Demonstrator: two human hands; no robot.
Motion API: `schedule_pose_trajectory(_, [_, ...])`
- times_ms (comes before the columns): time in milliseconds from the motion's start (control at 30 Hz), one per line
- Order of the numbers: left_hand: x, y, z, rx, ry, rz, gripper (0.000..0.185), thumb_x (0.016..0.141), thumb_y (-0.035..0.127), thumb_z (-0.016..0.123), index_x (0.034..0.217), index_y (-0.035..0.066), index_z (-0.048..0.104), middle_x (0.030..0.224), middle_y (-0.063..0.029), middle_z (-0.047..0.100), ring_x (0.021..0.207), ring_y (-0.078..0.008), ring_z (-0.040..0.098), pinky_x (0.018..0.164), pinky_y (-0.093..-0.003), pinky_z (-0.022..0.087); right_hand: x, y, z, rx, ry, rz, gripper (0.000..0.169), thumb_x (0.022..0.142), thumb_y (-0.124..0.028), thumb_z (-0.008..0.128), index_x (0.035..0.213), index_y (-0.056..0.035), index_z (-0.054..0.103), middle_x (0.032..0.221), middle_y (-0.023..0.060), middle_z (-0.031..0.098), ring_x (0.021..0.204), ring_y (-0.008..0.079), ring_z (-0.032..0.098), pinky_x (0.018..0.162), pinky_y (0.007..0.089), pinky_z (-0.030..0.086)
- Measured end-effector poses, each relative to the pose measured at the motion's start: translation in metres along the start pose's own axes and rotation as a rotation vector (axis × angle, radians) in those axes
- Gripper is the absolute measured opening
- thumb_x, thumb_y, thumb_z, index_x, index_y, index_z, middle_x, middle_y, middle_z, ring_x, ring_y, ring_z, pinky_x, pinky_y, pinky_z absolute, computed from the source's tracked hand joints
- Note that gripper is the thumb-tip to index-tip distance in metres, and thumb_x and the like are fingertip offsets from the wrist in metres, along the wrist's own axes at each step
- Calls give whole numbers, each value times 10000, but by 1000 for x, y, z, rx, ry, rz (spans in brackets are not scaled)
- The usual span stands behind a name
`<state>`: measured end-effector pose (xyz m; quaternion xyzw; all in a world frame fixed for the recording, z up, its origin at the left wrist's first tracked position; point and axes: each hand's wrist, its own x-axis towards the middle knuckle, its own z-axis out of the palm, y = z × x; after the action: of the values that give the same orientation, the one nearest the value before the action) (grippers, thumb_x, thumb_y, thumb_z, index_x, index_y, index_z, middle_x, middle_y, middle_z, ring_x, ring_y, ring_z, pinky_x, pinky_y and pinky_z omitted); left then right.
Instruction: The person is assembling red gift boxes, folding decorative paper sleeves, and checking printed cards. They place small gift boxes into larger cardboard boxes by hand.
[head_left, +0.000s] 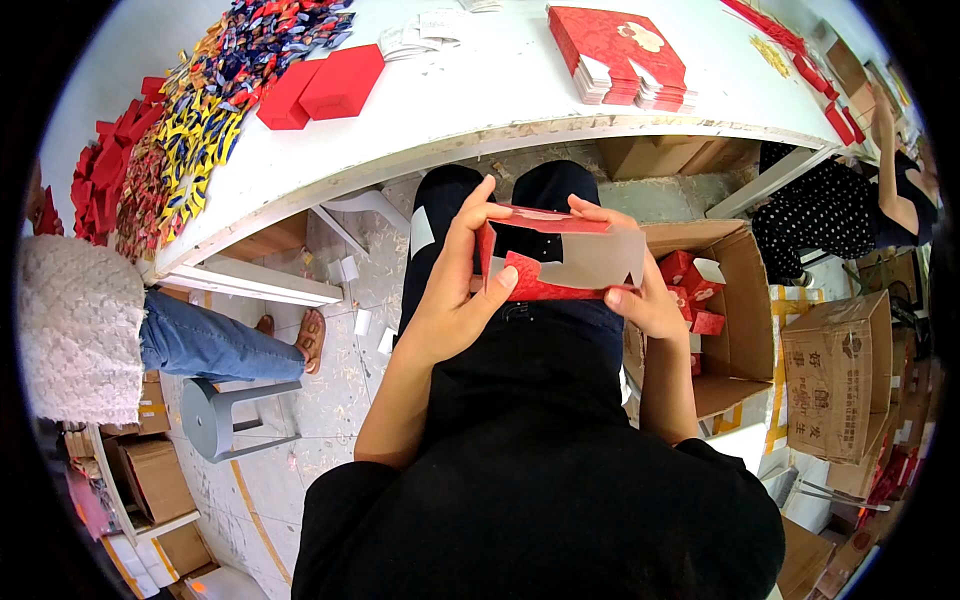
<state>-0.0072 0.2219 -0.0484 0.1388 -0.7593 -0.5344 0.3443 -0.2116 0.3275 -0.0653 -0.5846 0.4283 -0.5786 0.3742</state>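
A red patterned paperboard box (559, 289), its near side open and its pale inside showing, is held above my lap between both hands. My left hand (461, 289) grips its left end, with the thumb on a red flap. At the right end, my right hand (649, 300) has fingers on the top edge and the thumb at the lower corner. On the white table ahead lies a stack of flat red printed box blanks (622, 52). Two plain red boxes (341, 82) stand farther left, beside a heap of small wrapped packets (199, 135).
An open cardboard carton (739, 322) holding several red boxes stands by my right arm. The table's edge (420, 146) runs in front of my knees. One person (217, 337) stands at left near a grey stool (206, 420); another (825, 202) sits at right.
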Motion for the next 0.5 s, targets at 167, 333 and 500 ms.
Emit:
schedule_pose_trajectory(167, [0,1,11,57,1,-39,524,811,107,611,1271,54,363,1418,-189,257,1281,-266,330,944,-309,391,-2,5,5,-2,197,64,623,764,-252,661,1270,-23,379,1174,66,460,1086,148,438,941,290,344])
schedule_pose_trajectory(333, [-1,-14,16,-9,81,-45,465,804,48,561,1235,47,388,1357,-185,342,1284,-271,333,1048,-345,250,-2,7,14,-80,242,111,560,779,-211,635,1241,-11,390,1208,88,443,1094,154,444,881,279,415])
schedule_pose_trajectory(500, [-2,-16,13,-96,86,-103,438,838,53,511,1250,64,362,1384,-159,312,1294,-234,306,1028,-343,265,-3,8,-1,150,107,76,602,796,-213,624,1300,-16,358,1293,97,393,1065,141,470,676,210,496])
